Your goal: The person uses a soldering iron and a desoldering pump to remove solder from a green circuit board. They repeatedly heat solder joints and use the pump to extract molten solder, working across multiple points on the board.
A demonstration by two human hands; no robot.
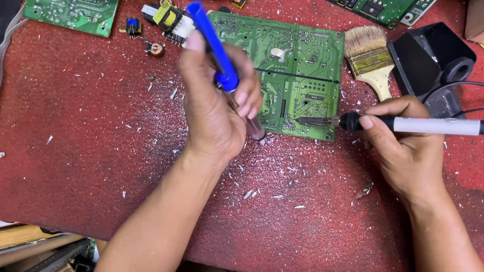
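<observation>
Desoldering step, likely: right hand (406,150) gripping white-handled soldering iron (427,126), tip touching green rectangular circuit board (278,73) lying mid-bench toward far edge. Left hand (215,102) clasping blue-handled suction pump (216,53). Next needing pump nozzle beside heated joint.

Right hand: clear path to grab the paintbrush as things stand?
Probably not at once. The right hand is full, gripping the soldering iron. The paintbrush lies uncovered on the red table just above it, nothing between them.
</observation>
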